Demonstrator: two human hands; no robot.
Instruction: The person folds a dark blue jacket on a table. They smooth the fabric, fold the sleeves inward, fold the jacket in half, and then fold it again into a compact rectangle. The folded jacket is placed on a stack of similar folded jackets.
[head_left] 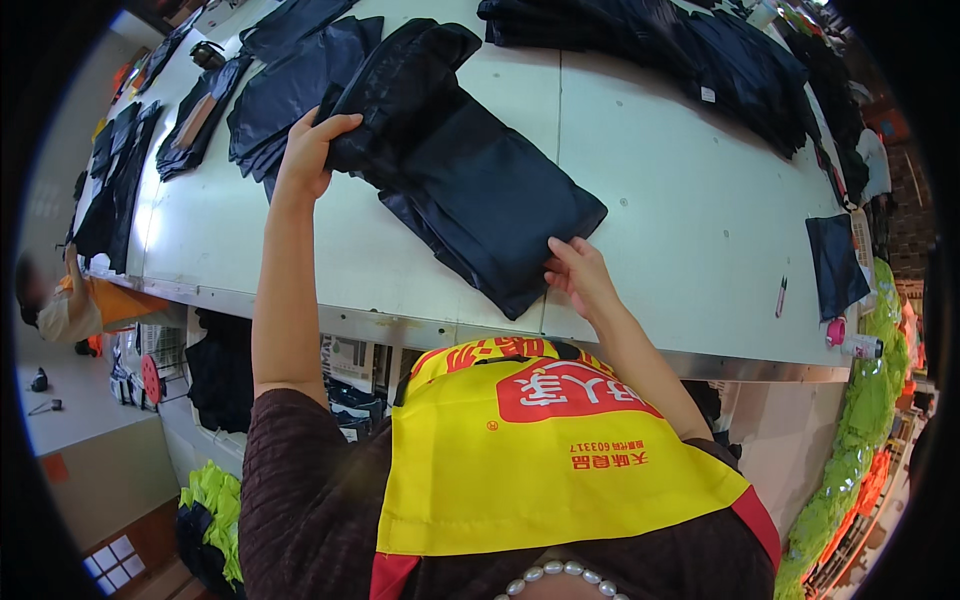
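Note:
My left hand (308,155) grips the upper left end of a folded dark navy cloth bundle (485,185), thumb laid over the top and the fingers mostly hidden under it. This end is raised and folded back on itself, while the rest lies flat, slanting down toward the table's near edge. At the lower right corner my right hand (582,278) has the bundle's edge between thumb and fingers. Several layers show along its lower left side. Whether it is a garment or cut pieces I cannot tell.
Stacks of dark cloth (290,105) lie on the white table (680,250) at the left, with a larger pile (660,50) at the far side. A pen (781,297), a dark cloth piece (838,266) and a pink-capped bottle (853,342) are at right. A co-worker (70,305) stands at far left.

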